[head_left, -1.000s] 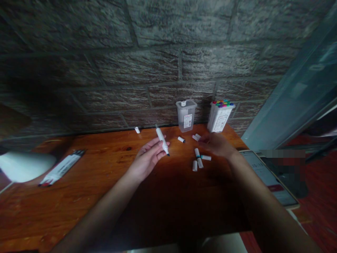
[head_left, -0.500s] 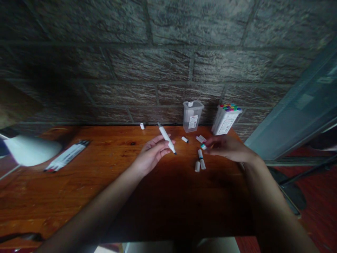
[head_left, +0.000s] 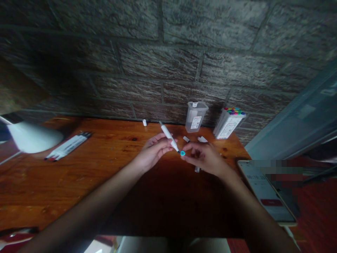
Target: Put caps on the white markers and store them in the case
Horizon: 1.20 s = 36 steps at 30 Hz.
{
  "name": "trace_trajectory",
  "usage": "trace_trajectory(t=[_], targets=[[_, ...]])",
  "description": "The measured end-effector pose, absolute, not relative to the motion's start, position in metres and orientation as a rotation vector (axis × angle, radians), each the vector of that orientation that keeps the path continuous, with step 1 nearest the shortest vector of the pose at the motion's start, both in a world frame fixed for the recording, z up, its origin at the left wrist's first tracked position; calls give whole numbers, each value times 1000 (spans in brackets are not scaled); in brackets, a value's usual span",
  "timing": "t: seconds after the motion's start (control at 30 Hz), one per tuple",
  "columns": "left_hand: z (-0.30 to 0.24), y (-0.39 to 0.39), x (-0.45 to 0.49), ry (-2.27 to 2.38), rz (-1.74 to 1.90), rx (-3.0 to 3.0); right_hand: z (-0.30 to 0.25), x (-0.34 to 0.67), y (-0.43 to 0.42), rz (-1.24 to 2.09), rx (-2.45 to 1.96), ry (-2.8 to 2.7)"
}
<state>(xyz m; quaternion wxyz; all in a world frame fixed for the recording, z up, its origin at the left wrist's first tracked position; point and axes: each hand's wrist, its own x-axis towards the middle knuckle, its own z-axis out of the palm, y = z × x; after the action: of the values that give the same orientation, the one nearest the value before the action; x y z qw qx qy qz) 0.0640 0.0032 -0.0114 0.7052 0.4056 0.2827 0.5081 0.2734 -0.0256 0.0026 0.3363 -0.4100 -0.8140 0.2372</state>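
Note:
My left hand (head_left: 155, 150) grips a white double-ended marker (head_left: 168, 135), its pale upper tip and dark lower tip both bare. Between the thumb and forefinger of my right hand (head_left: 202, 157) is a marker cap (head_left: 182, 153) with a teal end. That cap is right beside the marker's dark lower tip; whether they touch I cannot tell. Behind my right hand lies a white cap (head_left: 186, 139), with more white caps (head_left: 202, 139) to its right. Another cap (head_left: 197, 169) shows partly below my right hand. One more white cap (head_left: 144, 122) stands by the wall.
A clear plastic container (head_left: 196, 117) stands near the wall, beside a container of colourful-ended markers (head_left: 228, 123). On the left are packaged pens (head_left: 68, 147) and a lamp base (head_left: 34, 135). A phone (head_left: 265, 193) lies at the table's right edge, near my right forearm.
My right hand has moved left with the teal-ended cap, from the loose caps to the marker's lower tip. My left hand still holds the marker. The view has shifted, showing the phone.

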Motion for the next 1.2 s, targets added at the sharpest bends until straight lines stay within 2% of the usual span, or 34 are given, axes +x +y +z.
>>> trace_trajectory(t=[0.23, 0.37, 0.5, 0.93, 1.2], targets=[[-10, 1, 61, 639, 1094, 1052, 0, 277, -23, 619, -1072, -2069], [-9, -7, 60, 631, 857, 1450, 2, 284, -21, 479, -1123, -1861], [-10, -15, 63, 591, 705, 1565, 7, 285, -20, 363, -1122, -1734], [-11, -19, 64, 577, 709, 1686, 14, 278, -28, 175, -1141, -1808], [-3, -22, 63, 553, 881, 1430, 7, 277, -22, 382, -1160, -1600]])
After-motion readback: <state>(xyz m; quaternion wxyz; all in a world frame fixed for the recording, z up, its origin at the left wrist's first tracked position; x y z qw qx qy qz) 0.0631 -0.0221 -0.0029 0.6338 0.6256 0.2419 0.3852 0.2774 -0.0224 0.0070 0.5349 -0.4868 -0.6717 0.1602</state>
